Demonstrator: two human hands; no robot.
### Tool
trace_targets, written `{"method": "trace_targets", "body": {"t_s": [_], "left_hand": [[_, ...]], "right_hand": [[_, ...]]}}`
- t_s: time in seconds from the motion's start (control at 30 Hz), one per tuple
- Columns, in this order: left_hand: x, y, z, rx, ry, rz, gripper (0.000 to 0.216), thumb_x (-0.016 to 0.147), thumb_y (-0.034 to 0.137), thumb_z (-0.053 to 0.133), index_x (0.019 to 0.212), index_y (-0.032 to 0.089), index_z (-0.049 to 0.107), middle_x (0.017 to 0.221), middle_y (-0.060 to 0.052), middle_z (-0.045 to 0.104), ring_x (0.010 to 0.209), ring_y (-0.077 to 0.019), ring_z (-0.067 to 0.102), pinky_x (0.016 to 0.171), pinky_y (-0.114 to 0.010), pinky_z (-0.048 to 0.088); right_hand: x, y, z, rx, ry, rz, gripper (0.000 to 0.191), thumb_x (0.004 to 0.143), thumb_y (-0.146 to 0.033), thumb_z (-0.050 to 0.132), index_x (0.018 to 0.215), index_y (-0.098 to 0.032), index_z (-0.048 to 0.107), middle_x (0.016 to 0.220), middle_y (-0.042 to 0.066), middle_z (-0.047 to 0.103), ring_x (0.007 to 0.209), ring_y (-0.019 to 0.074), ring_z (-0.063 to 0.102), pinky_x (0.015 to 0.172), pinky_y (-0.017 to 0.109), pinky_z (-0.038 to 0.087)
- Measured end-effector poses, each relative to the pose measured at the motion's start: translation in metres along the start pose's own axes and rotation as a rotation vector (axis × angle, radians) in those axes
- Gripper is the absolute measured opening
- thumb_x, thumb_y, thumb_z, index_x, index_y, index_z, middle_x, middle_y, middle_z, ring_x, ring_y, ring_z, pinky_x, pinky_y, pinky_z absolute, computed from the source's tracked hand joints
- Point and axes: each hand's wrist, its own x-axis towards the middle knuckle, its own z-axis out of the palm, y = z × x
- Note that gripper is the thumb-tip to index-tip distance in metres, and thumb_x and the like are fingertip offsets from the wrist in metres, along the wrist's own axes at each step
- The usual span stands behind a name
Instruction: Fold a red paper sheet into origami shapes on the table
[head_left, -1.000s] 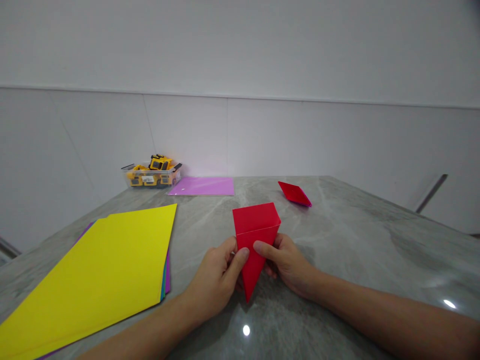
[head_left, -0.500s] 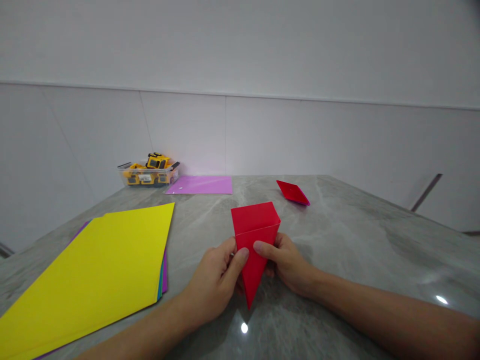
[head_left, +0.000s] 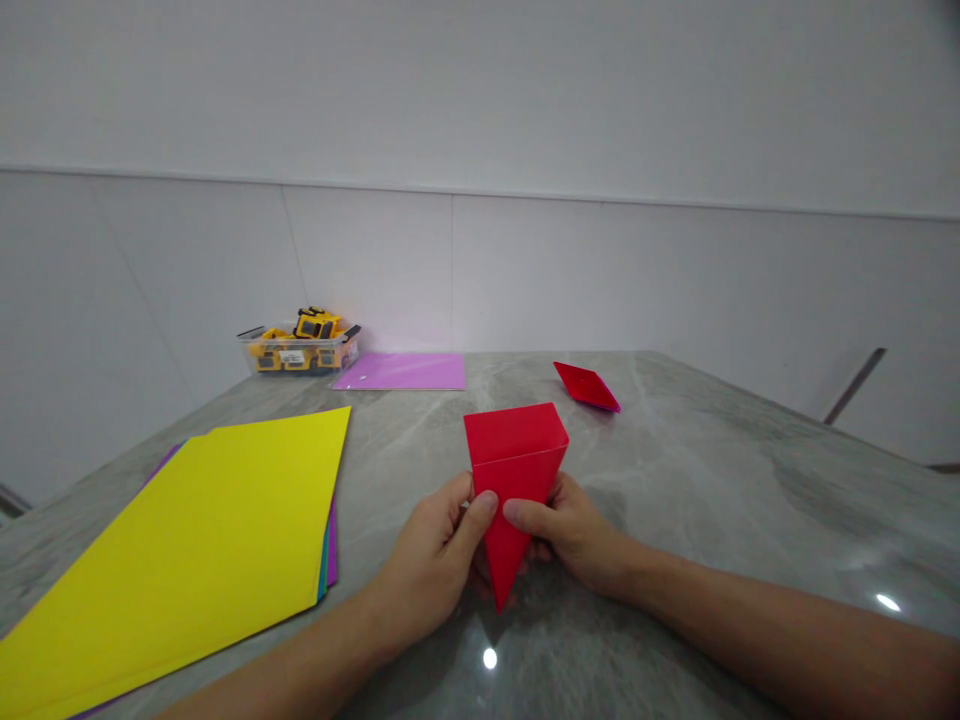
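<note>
A folded red paper point(head_left: 514, 470), shaped like a cone with its point down, stands on the grey marble table point(head_left: 697, 480) in front of me. My left hand point(head_left: 435, 560) pinches its left edge between thumb and fingers. On the right edge, my right hand point(head_left: 571, 535) grips it with the thumb across the front. The upper part of the paper gapes open like a pocket.
A stack of coloured sheets with yellow on top point(head_left: 202, 540) lies at the left. A purple sheet point(head_left: 401, 371) and a clear box of yellow toy vehicles point(head_left: 300, 348) sit by the far wall. A small folded red paper point(head_left: 587, 385) lies at centre right.
The top of the red paper has spread wider and shifted a little right. Both hands hold much the same grip.
</note>
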Motion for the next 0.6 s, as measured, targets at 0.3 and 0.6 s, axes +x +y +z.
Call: {"method": "trace_targets", "body": {"t_s": [0.3,0.6], "left_hand": [[-0.0028,-0.0056,0.0041,-0.135,-0.18,-0.211,0.037,0.086,0.041,0.058,0.107,0.018,0.038,0.067,-0.002,0.068,0.045,-0.0153,0.065,0.041,-0.02,0.048],[-0.0019,-0.0048,0.0034,-0.157,-0.238,-0.183,0.037,0.087,0.046,0.055,0.105,0.018,0.038,0.065,-0.002,0.067,0.039,-0.0122,0.061,0.038,-0.017,0.046]], "right_hand": [[0.0013,0.004,0.0001,0.034,0.117,-0.009,0.039,0.076,-0.049,0.067,0.067,-0.012,0.058,0.053,-0.002,0.052,0.042,0.0048,0.037,0.04,0.018,0.026],[0.0022,0.0072,-0.0014,0.034,0.112,-0.009,0.036,0.076,-0.046,0.069,0.068,-0.012,0.059,0.052,-0.003,0.051,0.043,0.0049,0.04,0.04,0.017,0.027]]}}
